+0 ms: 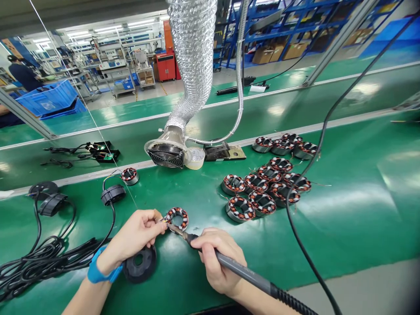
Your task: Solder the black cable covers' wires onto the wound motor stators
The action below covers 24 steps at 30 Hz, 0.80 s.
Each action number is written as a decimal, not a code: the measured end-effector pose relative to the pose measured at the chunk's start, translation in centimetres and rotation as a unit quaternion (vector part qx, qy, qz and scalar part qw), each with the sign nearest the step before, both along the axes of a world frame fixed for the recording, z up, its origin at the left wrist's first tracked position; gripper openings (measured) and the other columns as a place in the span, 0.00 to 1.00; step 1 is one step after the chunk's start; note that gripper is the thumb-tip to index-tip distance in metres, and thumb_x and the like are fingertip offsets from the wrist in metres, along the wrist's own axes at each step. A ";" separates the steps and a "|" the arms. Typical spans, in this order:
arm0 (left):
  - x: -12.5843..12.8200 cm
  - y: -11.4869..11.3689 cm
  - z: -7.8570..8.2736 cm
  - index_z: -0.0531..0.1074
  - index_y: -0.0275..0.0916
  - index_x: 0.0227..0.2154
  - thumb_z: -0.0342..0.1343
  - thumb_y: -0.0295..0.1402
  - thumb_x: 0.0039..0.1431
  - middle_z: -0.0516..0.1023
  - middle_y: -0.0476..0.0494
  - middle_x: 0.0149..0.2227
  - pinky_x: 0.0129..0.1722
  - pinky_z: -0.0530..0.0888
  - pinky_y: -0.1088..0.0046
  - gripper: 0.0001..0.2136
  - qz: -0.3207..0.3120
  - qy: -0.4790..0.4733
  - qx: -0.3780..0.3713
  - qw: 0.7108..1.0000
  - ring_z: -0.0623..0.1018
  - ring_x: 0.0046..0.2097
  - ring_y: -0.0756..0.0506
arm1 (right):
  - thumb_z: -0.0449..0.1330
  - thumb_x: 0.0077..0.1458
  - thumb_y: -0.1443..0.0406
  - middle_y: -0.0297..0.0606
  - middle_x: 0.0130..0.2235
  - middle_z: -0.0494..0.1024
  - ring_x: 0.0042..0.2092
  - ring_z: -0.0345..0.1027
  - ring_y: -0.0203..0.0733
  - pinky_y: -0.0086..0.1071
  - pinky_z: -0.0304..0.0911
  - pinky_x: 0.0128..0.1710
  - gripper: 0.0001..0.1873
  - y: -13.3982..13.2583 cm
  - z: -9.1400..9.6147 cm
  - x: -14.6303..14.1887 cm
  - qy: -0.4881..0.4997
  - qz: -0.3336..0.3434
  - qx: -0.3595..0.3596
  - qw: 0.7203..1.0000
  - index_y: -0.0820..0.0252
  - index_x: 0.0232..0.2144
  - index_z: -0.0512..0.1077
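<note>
A factory floor stretches behind a long green worktop [344, 227], with blue shelving, cardboard boxes, and a person [24, 74] beside a blue crate [49, 98] in the distance. A silver flexible duct [193, 57] comes down to a round fan hood [166, 155] on the worktop.

The left hand [136, 234] is closed in a pinch on a copper-wound motor ring [177, 218], holding it by its edge just above the worktop. A blue wrist strap [101, 271] circles that wrist. The right hand [218, 262] is clenched around a soldering iron [243, 271] like a pen, with the tip at the ring's lower edge, close to the left hand.

A black round cap [139, 264] lies under the left wrist, and a tangle of black cables [36, 267] runs off to the left. To the right, a cluster of similar motor rings [262, 188] lies flat on the worktop, with a smaller group [285, 144] behind it.
</note>
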<state>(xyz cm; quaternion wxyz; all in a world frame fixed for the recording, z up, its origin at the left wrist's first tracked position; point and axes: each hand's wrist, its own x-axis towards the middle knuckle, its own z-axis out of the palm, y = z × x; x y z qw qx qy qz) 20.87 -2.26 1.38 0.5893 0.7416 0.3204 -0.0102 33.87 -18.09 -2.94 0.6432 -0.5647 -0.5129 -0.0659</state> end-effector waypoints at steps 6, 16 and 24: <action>0.0 0.0 0.1 0.70 0.35 0.29 0.56 0.47 0.57 0.66 0.52 0.22 0.20 0.59 0.79 0.17 -0.001 0.008 0.006 1.000 0.64 0.21 0.54 | 0.50 0.56 0.74 0.28 0.18 0.72 0.23 0.71 0.36 0.31 0.67 0.30 0.13 0.1 0.1 -0.1 0.007 -0.024 -0.016 1.000 0.57 0.29 0.72; -0.1 0.2 -0.2 0.70 0.35 0.29 0.55 0.48 0.58 0.67 0.52 0.23 0.21 0.61 0.79 0.18 0.002 0.006 0.014 1.000 0.65 0.21 0.53 | 0.51 0.58 0.73 0.30 0.20 0.75 0.24 0.72 0.35 0.29 0.67 0.29 0.12 0.0 -0.1 -0.1 0.028 -0.034 -0.031 0.999 0.57 0.28 0.72; -0.2 0.2 -0.3 0.70 0.35 0.30 0.54 0.47 0.59 0.68 0.51 0.24 0.21 0.62 0.78 0.17 -0.001 0.007 0.017 1.000 0.65 0.22 0.53 | 0.51 0.59 0.72 0.29 0.21 0.75 0.25 0.72 0.35 0.30 0.67 0.31 0.12 0.0 -0.3 -0.1 0.043 -0.035 -0.028 0.998 0.57 0.29 0.73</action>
